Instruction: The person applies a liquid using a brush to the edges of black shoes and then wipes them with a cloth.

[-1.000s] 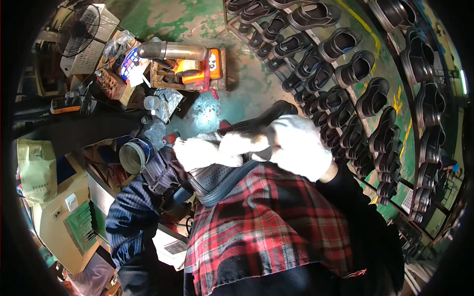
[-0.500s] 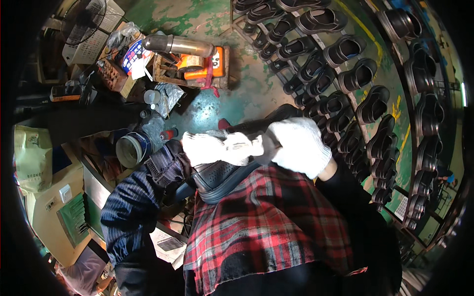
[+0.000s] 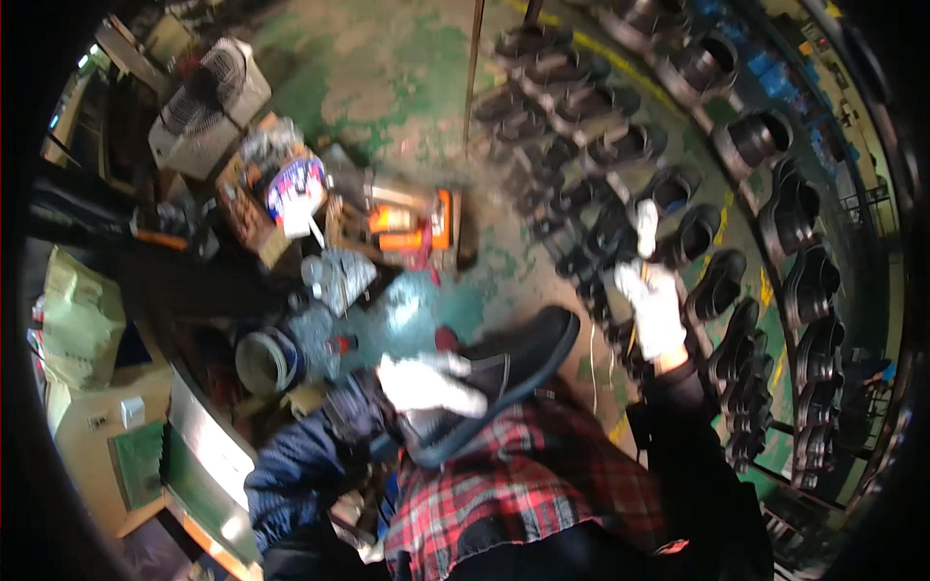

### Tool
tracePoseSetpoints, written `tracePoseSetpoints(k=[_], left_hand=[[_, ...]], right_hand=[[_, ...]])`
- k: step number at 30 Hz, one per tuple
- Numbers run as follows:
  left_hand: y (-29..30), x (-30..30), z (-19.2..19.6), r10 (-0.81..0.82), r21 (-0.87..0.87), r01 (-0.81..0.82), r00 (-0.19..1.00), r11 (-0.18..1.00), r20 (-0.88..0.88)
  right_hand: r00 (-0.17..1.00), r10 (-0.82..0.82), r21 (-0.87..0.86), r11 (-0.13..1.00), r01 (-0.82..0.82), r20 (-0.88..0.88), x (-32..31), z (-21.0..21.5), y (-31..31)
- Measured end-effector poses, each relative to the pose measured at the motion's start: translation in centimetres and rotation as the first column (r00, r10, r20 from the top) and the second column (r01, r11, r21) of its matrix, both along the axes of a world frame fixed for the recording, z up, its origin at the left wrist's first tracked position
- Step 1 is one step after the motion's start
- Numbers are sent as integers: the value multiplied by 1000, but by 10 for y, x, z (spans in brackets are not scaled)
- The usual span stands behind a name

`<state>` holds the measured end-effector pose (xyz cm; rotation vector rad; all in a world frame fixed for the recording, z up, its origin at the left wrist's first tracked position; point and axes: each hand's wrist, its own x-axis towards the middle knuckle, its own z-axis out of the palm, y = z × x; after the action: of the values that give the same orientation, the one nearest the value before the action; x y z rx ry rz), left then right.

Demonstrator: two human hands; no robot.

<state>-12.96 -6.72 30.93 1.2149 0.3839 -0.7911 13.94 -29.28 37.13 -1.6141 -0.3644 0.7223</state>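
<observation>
Shoe (image 3: 504, 373), black w/ thick sole, sits on plaid lap, left hand (image 3: 426, 385) gripping it. Worn green concrete floor (image 3: 387, 77), shoe racks (image 3: 736, 194) curving right, fan (image 3: 208, 102) + clutter left. Right hand (image 3: 654, 300), gloved, reaches to rack; grip unclear.

A fan (image 3: 208, 102) stands at my upper left on the green floor (image 3: 387, 87); an orange tool (image 3: 412, 225) lies near the middle; a tape roll (image 3: 263, 360) sits beside cardboard boxes (image 3: 77, 320).
</observation>
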Motion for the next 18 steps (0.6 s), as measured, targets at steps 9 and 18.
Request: tracePoseSetpoints(k=[9,18], left_hand=[[31,-15,35,-467,686,-72,679,724,566],[70,-5,132,-311,615,-311,649,725,694]], right_hand=[[841,89,23,996,-91,-534,-48,-18,40],[702,-154,106,944,311,-696,-38,-54,44]])
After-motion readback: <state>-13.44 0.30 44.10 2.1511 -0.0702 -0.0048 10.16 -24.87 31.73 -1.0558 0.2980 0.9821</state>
